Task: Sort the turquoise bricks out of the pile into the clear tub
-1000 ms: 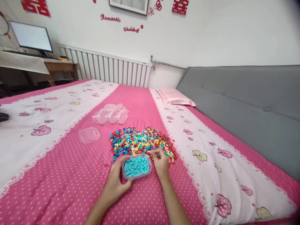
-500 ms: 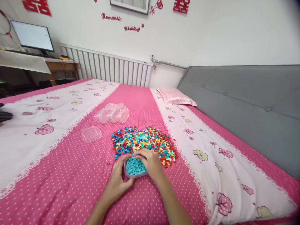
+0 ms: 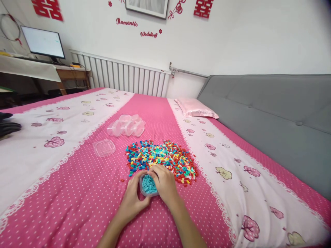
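Observation:
A small clear plastic container (image 3: 150,195) filled with light blue toy bricks (image 3: 148,184) sits on the pink bed, close in front of me. My left hand (image 3: 134,193) wraps round its left side, fingers at the far rim and thumb at the near edge. Across its right side lies my right hand (image 3: 164,182), its fingers curled at the far rim and covering the right part of the container. The fingertips of that hand are partly hidden. Just beyond both hands spreads a pile of mixed coloured toy bricks (image 3: 165,153).
A clear lid (image 3: 103,148) lies left of the pile. Several clear containers (image 3: 126,126) stand grouped behind it. A stray red brick (image 3: 122,180) is left of my left hand. Farther off are a pink pillow (image 3: 195,108), a grey headboard (image 3: 271,103) and a black glove-like item (image 3: 9,127).
My right hand has shifted left over the container and now covers more of the light blue bricks. My left hand keeps its hold. The whole view has moved slightly.

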Motion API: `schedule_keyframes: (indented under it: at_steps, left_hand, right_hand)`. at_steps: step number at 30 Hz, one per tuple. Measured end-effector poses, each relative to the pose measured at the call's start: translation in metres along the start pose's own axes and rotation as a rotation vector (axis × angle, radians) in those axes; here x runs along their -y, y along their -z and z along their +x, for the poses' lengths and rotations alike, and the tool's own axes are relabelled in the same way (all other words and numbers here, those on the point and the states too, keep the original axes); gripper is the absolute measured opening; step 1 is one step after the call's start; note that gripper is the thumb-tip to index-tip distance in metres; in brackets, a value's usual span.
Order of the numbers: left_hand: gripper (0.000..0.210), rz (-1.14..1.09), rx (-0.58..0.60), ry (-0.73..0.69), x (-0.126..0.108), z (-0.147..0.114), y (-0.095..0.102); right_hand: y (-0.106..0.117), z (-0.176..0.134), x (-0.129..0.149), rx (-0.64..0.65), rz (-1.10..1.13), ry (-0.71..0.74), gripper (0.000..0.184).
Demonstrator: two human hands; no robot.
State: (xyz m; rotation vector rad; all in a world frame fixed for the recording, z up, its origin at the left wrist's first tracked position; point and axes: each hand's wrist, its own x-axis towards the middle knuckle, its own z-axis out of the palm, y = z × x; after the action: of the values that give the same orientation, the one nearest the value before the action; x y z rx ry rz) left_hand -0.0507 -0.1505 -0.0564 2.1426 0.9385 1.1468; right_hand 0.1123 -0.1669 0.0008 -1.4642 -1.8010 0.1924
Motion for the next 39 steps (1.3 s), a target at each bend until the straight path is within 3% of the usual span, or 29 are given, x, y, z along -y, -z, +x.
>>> schedule_keyframes:
  at_steps: [9, 18, 31, 39]
  left_hand:
    - [0.070, -0.025, -0.009, 0.001, 0.007, -0.003, -0.003]
    - [0.068, -0.026, 0.001, 0.002, 0.011, -0.004, -0.003]
    - [0.068, -0.031, 0.014, -0.012, 0.010, -0.003, -0.003]
    - [0.065, -0.025, 0.036, 0.002, 0.004, -0.002, 0.000]
  right_hand:
    - [-0.004, -0.002, -0.003, 0.011, -0.074, -0.065, 0.007]
    - [0.002, -0.002, -0.008, -0.026, -0.062, -0.117, 0.019]
    - [0.009, -0.008, -0.001, 0.043, -0.023, -0.049, 0.014]
    - [0.018, -0.013, -0.008, -0.022, 0.090, -0.138, 0.035]
